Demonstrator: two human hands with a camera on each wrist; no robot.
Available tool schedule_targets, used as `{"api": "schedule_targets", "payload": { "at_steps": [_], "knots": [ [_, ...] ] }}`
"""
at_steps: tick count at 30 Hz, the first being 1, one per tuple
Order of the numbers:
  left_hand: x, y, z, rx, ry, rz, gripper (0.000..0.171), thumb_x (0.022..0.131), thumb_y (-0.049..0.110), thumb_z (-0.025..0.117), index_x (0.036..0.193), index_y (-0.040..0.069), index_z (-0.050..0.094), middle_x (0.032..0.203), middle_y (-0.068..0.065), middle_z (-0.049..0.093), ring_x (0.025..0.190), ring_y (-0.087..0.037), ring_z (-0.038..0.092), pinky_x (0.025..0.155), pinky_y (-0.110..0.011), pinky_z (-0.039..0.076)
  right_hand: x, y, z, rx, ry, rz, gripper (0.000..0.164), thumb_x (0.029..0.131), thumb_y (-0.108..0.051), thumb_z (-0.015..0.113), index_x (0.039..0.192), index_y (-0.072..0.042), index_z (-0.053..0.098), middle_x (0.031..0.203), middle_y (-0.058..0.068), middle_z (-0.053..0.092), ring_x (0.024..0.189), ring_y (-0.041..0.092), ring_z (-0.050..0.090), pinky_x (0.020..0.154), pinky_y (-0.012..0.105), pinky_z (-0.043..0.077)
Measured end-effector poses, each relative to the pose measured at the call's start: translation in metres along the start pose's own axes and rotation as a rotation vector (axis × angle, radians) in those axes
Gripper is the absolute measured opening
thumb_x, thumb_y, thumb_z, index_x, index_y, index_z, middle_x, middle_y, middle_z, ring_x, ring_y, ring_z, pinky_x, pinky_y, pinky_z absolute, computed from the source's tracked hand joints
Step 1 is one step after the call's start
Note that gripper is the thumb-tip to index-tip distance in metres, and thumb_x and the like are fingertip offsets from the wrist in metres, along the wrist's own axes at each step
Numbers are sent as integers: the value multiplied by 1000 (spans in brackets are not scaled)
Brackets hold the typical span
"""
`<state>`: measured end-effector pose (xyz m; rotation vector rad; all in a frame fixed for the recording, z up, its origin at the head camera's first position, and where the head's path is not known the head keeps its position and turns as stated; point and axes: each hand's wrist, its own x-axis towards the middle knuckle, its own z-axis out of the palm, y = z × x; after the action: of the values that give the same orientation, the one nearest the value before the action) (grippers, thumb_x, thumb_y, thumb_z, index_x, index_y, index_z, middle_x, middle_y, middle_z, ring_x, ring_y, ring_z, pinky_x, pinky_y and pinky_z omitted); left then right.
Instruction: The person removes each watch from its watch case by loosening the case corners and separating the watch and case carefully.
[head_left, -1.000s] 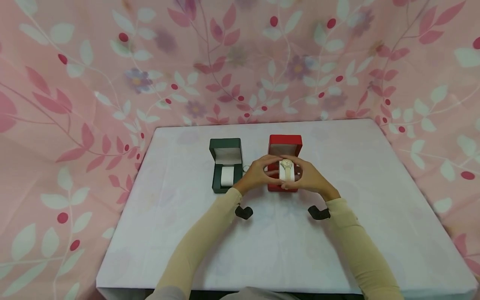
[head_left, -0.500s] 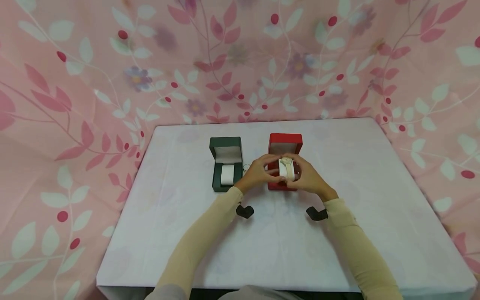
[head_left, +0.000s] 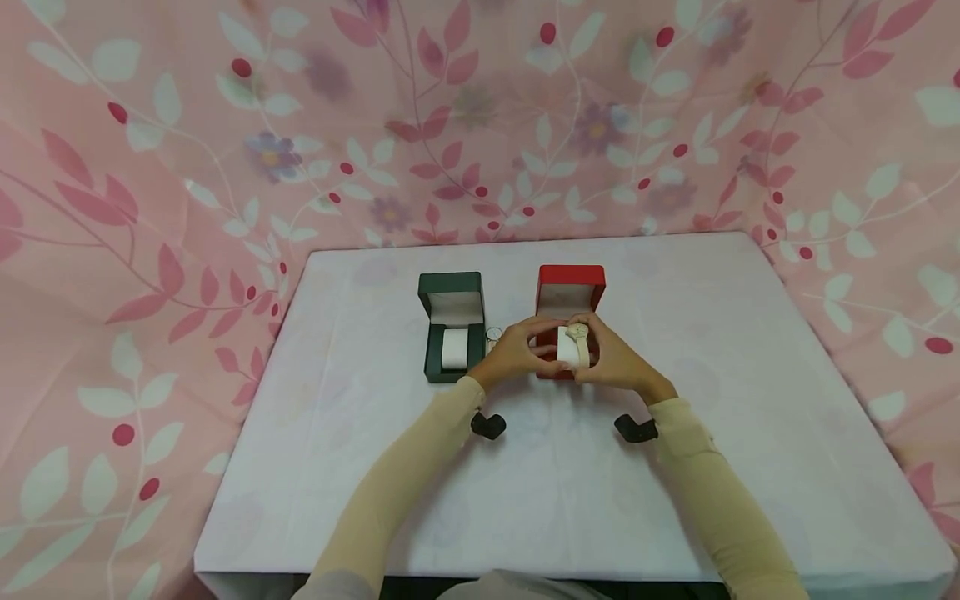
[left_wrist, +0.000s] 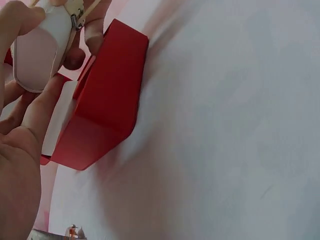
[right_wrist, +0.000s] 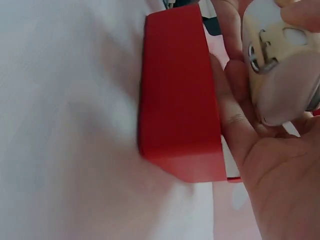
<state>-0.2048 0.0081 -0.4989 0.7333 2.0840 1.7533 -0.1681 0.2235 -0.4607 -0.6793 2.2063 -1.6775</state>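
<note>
Both hands meet over the red watch box [head_left: 572, 277], whose lid stands open. My left hand [head_left: 516, 352] grips a white watch cushion [head_left: 567, 350] between thumb and fingers. At the right end of that cushion is a pale gold wristwatch [head_left: 580, 335] with a cream strap, still looped round it. My right hand [head_left: 618, 360] holds the watch side, thumb below and fingers above. The strap's metal buckle [right_wrist: 262, 52] shows fastened in the right wrist view. In the left wrist view the cushion's bare end [left_wrist: 35, 57] faces the camera. The hands partly hide the box's base.
A green watch box [head_left: 452, 287] stands open to the left with a white cushion [head_left: 454, 349] in it. Another watch [head_left: 492, 335] lies between the boxes, partly behind the left hand. A white cloth covers the table [head_left: 570, 500]; a floral pink curtain [head_left: 480, 125] hangs behind.
The wristwatch has shifted from the middle of the cushion to its right end, tilting on the way. The hands stay over the red box; the right fingers have moved with the watch.
</note>
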Motion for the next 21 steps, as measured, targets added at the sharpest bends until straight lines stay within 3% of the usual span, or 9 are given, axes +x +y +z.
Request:
{"api": "schedule_targets", "payload": {
  "at_steps": [6, 13, 21],
  "knots": [
    [-1, 1, -1, -12, -4, 6, 68, 73, 10, 86, 135, 13, 59, 132, 3, 52, 120, -19, 56, 87, -28, 53, -5, -5, -5, -32, 50, 85, 75, 72, -7, 86, 134, -3, 44, 117, 16, 54, 91, 31, 58, 68, 32, 57],
    [-3, -1, 0, -12, -45, 29, 67, 72, 13, 88, 133, 17, 61, 131, 5, 53, 111, -16, 62, 87, -30, 54, -5, -12, -3, -130, 2, 60, 70, 71, -5, 84, 125, -2, 40, 110, 15, 51, 86, 28, 54, 64, 32, 52],
    [-7, 12, 0, -41, -47, 70, 67, 75, 6, 84, 136, 6, 56, 135, -6, 52, 127, -22, 49, 93, -39, 51, -4, -9, -2, -62, 0, 97, 72, 72, -4, 84, 124, -6, 35, 114, 16, 47, 88, 29, 56, 67, 35, 55]
  ]
}}
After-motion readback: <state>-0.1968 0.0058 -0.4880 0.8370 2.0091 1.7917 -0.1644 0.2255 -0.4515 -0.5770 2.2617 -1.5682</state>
